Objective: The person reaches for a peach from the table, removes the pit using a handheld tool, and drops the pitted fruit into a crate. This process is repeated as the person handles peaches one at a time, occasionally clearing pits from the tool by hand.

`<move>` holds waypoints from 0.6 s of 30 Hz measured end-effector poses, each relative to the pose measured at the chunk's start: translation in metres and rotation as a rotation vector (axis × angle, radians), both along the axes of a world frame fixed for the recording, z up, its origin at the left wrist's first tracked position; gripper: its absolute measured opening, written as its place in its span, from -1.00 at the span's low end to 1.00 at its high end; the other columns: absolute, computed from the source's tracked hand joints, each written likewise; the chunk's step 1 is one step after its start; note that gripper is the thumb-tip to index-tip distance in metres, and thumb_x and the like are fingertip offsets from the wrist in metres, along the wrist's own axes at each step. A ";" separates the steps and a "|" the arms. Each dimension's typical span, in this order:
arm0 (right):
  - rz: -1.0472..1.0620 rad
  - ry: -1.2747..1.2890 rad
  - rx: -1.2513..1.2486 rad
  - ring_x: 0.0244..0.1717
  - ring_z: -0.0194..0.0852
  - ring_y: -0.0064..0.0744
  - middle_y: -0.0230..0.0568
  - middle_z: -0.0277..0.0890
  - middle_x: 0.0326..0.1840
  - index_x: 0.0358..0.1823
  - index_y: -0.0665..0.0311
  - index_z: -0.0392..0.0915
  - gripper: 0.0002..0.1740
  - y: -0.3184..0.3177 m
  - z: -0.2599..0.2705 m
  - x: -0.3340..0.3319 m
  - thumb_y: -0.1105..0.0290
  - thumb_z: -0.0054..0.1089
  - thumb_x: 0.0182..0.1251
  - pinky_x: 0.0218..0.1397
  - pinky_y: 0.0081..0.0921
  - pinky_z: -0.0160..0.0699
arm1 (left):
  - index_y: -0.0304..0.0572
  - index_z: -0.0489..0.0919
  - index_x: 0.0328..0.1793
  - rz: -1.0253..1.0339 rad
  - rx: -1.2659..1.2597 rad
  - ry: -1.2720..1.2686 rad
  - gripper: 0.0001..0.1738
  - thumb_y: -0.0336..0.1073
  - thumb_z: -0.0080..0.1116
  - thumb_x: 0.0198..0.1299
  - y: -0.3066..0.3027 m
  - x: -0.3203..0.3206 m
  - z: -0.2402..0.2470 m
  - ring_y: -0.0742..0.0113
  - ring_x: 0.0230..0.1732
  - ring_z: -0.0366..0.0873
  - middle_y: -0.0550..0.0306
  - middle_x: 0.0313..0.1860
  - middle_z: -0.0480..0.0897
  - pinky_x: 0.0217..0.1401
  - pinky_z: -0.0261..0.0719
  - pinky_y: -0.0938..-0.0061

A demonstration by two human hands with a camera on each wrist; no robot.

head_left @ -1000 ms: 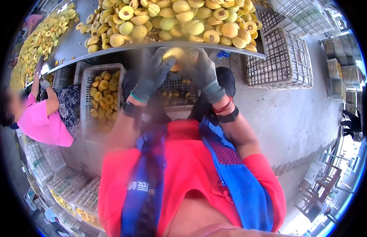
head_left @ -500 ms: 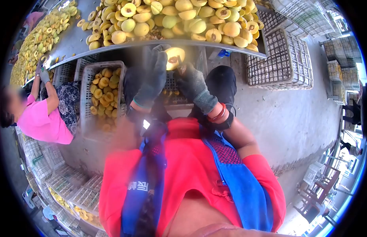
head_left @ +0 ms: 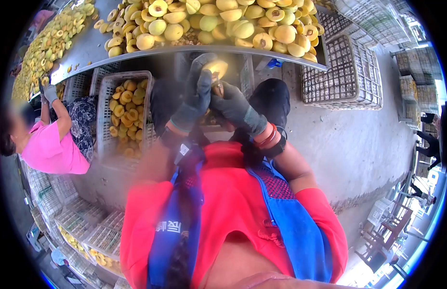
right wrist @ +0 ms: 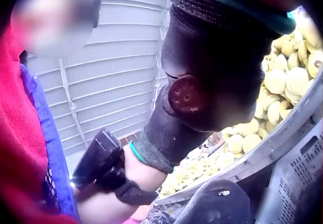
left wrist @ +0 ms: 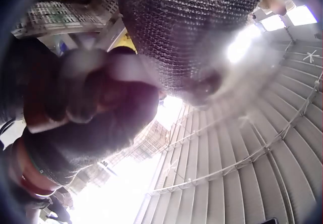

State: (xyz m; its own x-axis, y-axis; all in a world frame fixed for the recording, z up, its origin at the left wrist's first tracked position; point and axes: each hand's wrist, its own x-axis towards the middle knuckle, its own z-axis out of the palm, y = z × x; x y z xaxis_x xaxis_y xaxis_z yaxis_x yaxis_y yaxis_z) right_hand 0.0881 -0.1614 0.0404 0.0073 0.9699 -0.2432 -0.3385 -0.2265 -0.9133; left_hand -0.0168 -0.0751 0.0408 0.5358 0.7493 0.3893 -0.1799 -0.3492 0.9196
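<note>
Both hands wear dark gloves and meet in front of the table edge. My left hand (head_left: 197,91) holds a halved yellow peach (head_left: 217,68) with its flesh tilted up. My right hand (head_left: 235,106) grips a small tool with a brown handle (head_left: 217,88), its tip right at the cut side of the peach. The handle's round reddish end (right wrist: 189,95) shows between the gloves in the right wrist view. In the left wrist view the left glove (left wrist: 186,37) hides most of the peach, and the right glove (left wrist: 96,108) lies dark beside it.
Halved peaches (head_left: 243,29) are heaped on the metal table (head_left: 137,60). A crate (head_left: 103,120) of peach halves stands at the left, and white crates (head_left: 363,72) stand at the right. Another person in a pink shirt (head_left: 55,149) works further left.
The hands have drawn back from the table edge. The peach half first faced up with its brown centre showing; now it is tilted, and the right hand's tool has come up against it.
</note>
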 end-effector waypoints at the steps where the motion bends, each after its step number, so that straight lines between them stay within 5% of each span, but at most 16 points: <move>1: 0.042 0.090 -0.022 -0.57 0.43 -0.54 -0.29 0.46 -0.53 -0.14 0.32 0.45 -0.82 -0.002 0.002 0.003 0.40 0.13 0.30 -0.60 -0.57 0.36 | -0.30 0.39 0.25 -0.036 -0.056 0.001 -0.50 -0.04 -0.24 0.46 0.000 -0.003 0.001 0.25 0.11 0.50 -0.03 0.10 0.53 0.23 0.45 0.39; 11: 0.346 0.506 -0.175 -0.68 0.16 -0.68 -0.50 0.23 -0.60 -0.27 0.22 0.40 -0.90 -0.012 0.022 0.019 0.44 0.14 0.26 -0.67 -0.67 0.20 | -0.29 0.41 0.24 -0.299 -0.079 0.117 -0.44 0.06 -0.19 0.44 0.011 -0.022 -0.010 0.25 0.02 0.57 -0.04 0.00 0.61 0.13 0.52 0.36; 17: 0.378 0.373 -0.208 -0.75 0.13 -0.68 -0.49 0.23 -0.60 -0.31 0.19 0.36 -0.87 -0.008 0.012 0.001 0.43 0.16 0.27 -0.74 -0.63 0.16 | -0.28 0.40 0.22 -0.042 -0.541 -0.108 -0.51 -0.02 -0.27 0.49 0.022 -0.028 0.004 0.29 -0.05 0.59 -0.02 0.00 0.60 -0.03 0.60 0.47; 18: 0.387 0.332 -0.246 -0.75 0.13 -0.68 -0.48 0.24 -0.60 -0.31 0.19 0.36 -0.87 -0.009 0.020 0.000 0.43 0.17 0.27 -0.75 -0.62 0.16 | -0.29 0.41 0.19 0.129 -0.076 0.081 -0.55 -0.07 -0.25 0.49 0.032 -0.037 0.000 0.26 -0.07 0.59 -0.03 -0.02 0.59 -0.05 0.61 0.46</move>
State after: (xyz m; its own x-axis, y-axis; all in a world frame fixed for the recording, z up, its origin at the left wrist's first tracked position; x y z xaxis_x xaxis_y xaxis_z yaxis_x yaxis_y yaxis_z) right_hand 0.0878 -0.1708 0.0600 -0.4535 0.8011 -0.3906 -0.4486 -0.5839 -0.6766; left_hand -0.0539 -0.0433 0.0411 0.4605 0.8395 0.2885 -0.0622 -0.2937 0.9539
